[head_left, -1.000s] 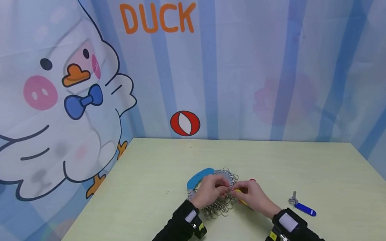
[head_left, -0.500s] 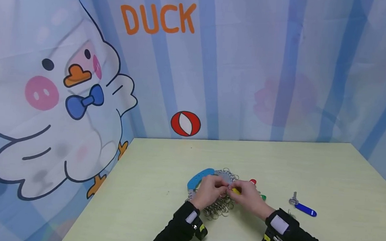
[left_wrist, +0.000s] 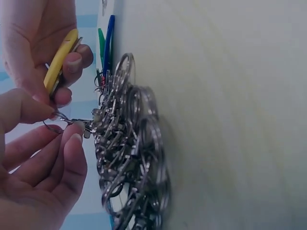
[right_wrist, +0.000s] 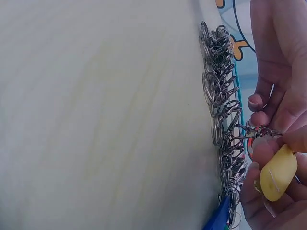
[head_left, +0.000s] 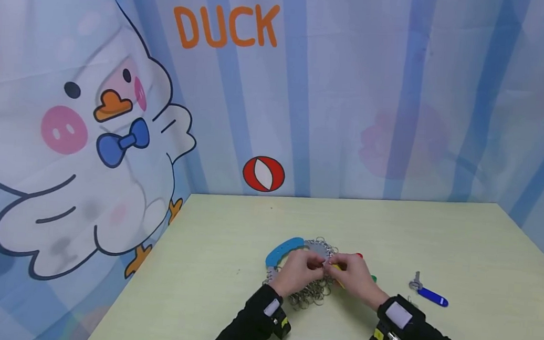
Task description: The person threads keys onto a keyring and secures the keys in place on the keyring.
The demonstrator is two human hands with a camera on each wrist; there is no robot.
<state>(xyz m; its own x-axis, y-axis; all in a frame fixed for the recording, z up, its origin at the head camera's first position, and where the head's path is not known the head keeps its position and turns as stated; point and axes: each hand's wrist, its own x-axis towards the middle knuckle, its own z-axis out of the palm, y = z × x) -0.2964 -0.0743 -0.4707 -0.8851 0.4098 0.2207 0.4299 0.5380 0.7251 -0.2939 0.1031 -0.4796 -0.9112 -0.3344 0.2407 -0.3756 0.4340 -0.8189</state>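
A ring-shaped holder with a blue plastic handle (head_left: 285, 251) lies on the table, loaded with several metal key rings and clasps (head_left: 308, 296). Over its right side my left hand (head_left: 297, 273) pinches one of the metal rings (left_wrist: 53, 125) by finger and thumb. My right hand (head_left: 353, 278) meets it fingertip to fingertip and holds a yellow plastic piece with a metal strip (left_wrist: 61, 60) along its side. In the right wrist view this yellow piece (right_wrist: 279, 173) sits among the curled fingers. Whether it is linked to the ring is hidden by the fingertips.
To the right lies a blue tag (head_left: 432, 296) with a metal key-like piece (head_left: 416, 281). Red (head_left: 359, 255) and green (head_left: 374, 278) ends show behind the right hand. A printed duck curtain (head_left: 344, 91) backs the pale table (head_left: 230, 225).
My right hand moved slightly left, then slightly back right, still with the yellow piece. A green end came into sight beside it. The left hand stays nearly in place.
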